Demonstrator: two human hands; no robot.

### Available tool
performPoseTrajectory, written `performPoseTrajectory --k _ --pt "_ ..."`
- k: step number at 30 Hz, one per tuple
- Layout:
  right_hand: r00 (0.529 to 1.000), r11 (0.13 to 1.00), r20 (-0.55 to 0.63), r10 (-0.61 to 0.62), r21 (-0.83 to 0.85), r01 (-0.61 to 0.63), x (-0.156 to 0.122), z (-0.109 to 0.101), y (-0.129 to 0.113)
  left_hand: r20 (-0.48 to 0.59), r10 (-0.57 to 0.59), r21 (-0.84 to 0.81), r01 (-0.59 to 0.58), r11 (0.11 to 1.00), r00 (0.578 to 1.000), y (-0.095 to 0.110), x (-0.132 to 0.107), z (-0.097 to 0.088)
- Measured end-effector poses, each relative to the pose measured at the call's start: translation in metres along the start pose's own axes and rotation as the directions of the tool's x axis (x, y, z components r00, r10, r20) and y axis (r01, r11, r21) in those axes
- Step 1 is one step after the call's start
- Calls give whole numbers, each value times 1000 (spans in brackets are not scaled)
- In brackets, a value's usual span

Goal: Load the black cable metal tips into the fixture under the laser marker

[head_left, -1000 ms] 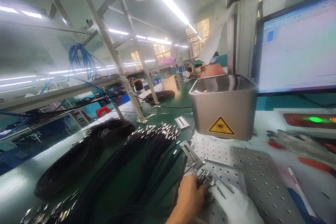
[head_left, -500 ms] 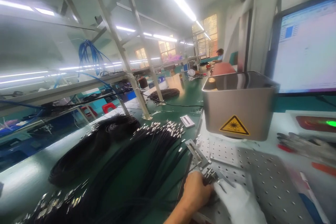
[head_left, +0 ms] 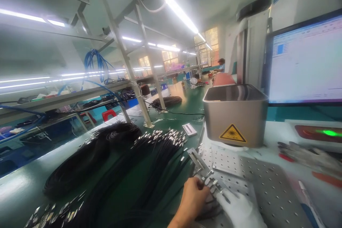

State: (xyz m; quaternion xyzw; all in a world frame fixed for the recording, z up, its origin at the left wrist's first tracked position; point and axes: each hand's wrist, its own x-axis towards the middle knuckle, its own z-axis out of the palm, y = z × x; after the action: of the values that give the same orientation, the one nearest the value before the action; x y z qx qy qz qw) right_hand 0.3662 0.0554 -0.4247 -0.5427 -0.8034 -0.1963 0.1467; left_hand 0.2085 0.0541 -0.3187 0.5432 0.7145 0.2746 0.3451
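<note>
The green counter (head_left: 21,188) is covered at nine o'clock by black cable bundles (head_left: 112,171). At six o'clock, metal-tipped cable ends (head_left: 211,182) are pinched on the perforated plate (head_left: 267,188) by the bare left hand (head_left: 192,197), its grip closed on them. They are touched by the gloved right hand (head_left: 240,210), whose grip cannot be told.

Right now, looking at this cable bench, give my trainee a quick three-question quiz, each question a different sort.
1. True or false: the right hand wears a white glove.
2. Where do both hands meet? A) inside the metal box B) at the metal cable connectors on the perforated plate C) on the monitor
3. What yellow mark is on the metal box?

Key: 1 true. 2 B; the bare left hand is there too. 3 a laser warning triangle.
</note>
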Motion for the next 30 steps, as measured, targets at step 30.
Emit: performPoseTrajectory --k 30 --pt "987 992 135 -86 102 72 20 -19 10 176 -42 214 4 977 984 13 6 -3"
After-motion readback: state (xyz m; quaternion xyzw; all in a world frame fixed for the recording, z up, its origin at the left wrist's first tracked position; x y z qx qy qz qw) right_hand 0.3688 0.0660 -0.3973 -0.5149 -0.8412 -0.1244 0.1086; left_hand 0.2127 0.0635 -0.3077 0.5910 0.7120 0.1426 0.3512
